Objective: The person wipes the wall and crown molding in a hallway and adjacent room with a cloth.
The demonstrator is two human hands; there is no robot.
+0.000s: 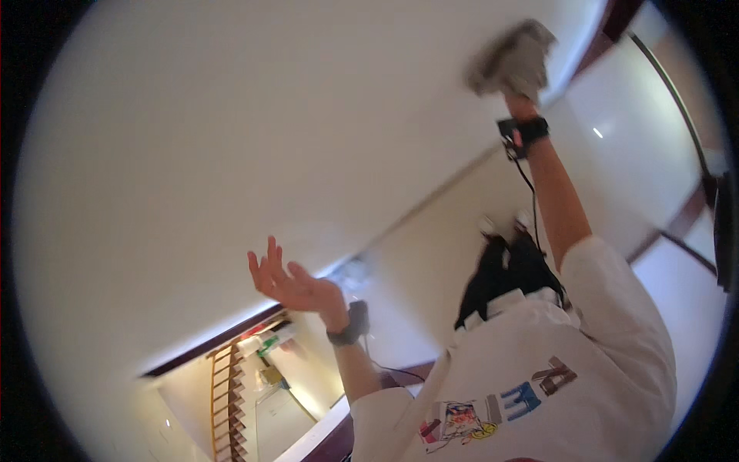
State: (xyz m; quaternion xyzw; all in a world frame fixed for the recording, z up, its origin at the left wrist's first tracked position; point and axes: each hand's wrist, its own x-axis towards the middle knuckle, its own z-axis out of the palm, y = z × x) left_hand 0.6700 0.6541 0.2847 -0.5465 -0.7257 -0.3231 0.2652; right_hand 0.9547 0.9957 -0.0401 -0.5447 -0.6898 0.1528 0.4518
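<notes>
My right hand reaches up and away, shut on a crumpled grey cloth that is pressed against the white wall; the cloth is motion-blurred and covers most of the fingers. My left hand is held lower with its fingers spread apart, holding nothing, close to the same wall. Each wrist carries a black band, the right band and the left band, each with a thin cable running from it.
My white printed T-shirt, black trousers and pale shoes fill the lower right. Glossy pale floor tiles with dark wood trim lie at right. A stairwell with a wooden railing opens at lower left.
</notes>
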